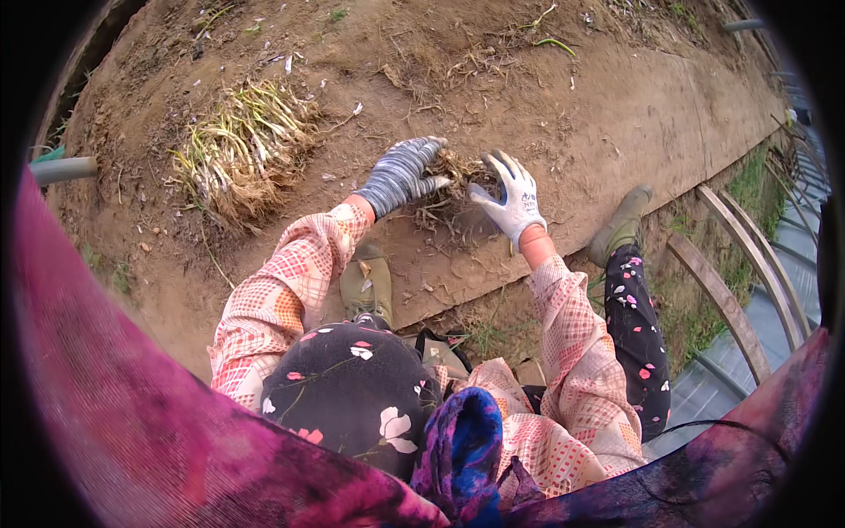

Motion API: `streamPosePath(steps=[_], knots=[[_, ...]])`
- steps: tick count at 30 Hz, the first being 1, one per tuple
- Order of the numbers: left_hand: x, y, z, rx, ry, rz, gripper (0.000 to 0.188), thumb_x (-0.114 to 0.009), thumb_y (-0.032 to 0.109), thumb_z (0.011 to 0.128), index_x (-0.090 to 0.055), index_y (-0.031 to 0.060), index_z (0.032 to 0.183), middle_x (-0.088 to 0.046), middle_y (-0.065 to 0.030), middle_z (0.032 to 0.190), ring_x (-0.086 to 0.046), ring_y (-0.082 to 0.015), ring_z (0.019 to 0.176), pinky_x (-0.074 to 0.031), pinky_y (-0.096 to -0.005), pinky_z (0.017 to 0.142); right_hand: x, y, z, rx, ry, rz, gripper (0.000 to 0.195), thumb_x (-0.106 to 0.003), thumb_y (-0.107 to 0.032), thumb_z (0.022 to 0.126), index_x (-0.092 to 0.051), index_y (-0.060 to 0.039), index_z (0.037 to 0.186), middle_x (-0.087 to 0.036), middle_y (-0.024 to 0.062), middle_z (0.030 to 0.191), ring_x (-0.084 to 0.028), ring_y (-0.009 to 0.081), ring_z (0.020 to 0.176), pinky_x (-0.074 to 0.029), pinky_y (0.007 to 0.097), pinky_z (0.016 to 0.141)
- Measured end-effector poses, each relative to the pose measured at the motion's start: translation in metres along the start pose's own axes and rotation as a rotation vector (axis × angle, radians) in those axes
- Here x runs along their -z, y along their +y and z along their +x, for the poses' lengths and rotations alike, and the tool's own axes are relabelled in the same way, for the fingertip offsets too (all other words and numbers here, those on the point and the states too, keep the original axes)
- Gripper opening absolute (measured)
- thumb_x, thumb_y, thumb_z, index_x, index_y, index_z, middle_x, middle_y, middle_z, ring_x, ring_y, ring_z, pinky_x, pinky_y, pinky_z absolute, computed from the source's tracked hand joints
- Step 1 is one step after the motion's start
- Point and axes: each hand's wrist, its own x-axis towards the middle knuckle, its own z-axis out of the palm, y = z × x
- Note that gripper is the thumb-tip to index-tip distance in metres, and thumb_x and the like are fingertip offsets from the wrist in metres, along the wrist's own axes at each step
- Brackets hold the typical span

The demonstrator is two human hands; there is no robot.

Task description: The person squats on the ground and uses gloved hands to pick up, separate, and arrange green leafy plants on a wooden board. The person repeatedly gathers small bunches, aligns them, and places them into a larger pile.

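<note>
My left hand [404, 177], in a grey striped knit glove, reaches over the soil with thumb and fingers apart. Facing it is my right hand [511, 196], in a white glove with a dark coated palm, its thumb spread from the fingers. Between the two lies a loose heap of dry roots and withered leaves [449, 201]. Both hands are at its edges, and neither visibly grips it. Left of my left hand rests a pile of uprooted onion-like plants [247, 145], with pale stems, yellow-green tops and tangled brown roots.
A soil-covered wooden board [660, 119] runs along the right. Beyond its edge stand curved slats [723, 277] beside grey sheeting [733, 343]. My boots [620, 228] straddle the near edge. A grey pipe end [64, 170] juts in at left. Dry scraps litter the soil.
</note>
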Motion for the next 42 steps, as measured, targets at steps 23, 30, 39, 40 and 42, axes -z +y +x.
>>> streamPosePath(steps=[23,30,39,40,42], knots=[[0.01,0.0,0.086,0.086,-0.143,0.432,0.083,-0.051,0.068,0.082,-0.033,0.017,0.145,-0.029,-0.0137,0.151,-0.021,-0.0354,0.141,-0.016,-0.0527,0.113,0.022,0.023,0.093,-0.204,-0.196,-0.341,0.078,-0.054,-0.068,0.079,-0.032,-0.0314,0.145,-0.022,0.0043,0.155,-0.02,0.0326,0.142,-0.018,0.05,0.113],[0.004,0.053,0.03,0.09,-0.513,0.359,0.107,-0.063,0.077,0.062,-0.03,0.0227,0.147,-0.024,-0.009,0.154,-0.016,-0.0343,0.143,-0.013,-0.058,0.112,0.052,0.003,0.045,-0.029,-0.682,-0.257,0.087,-0.055,-0.073,0.075,-0.027,-0.0319,0.147,-0.022,0.0035,0.155,-0.016,0.033,0.143,-0.016,0.0505,0.115],[-0.145,0.039,-0.078,0.028,0.072,-0.094,0.048,-0.052,0.014,0.088,-0.046,0.0108,0.136,-0.043,-0.0139,0.14,-0.037,-0.0309,0.131,-0.024,-0.0417,0.113,-0.072,-0.086,-0.125,-0.997,0.102,0.539,0.086,-0.065,-0.059,0.075,-0.03,-0.0245,0.146,-0.019,0.0103,0.155,-0.01,0.0398,0.142,-0.017,0.0549,0.113],[-0.152,0.004,-0.075,0.294,0.06,-0.856,0.054,-0.052,0.008,0.085,-0.042,0.0088,0.139,-0.042,-0.0127,0.142,-0.038,-0.0284,0.131,-0.026,-0.0392,0.112,-0.084,-0.104,-0.102,-1.015,0.124,0.677,0.086,-0.064,-0.06,0.076,-0.03,-0.023,0.146,-0.02,0.0117,0.154,-0.013,0.0398,0.142,-0.019,0.0524,0.113],[-0.159,-0.042,-0.064,0.519,-0.179,-1.835,0.054,-0.048,0.013,0.088,-0.037,0.0073,0.141,-0.043,-0.0111,0.141,-0.04,-0.0255,0.128,-0.028,-0.0374,0.111,-0.087,-0.113,-0.072,-1.065,0.177,0.967,0.089,-0.064,-0.061,0.076,-0.028,-0.0196,0.147,-0.022,0.0147,0.153,-0.019,0.0389,0.14,-0.023,0.0477,0.113]])
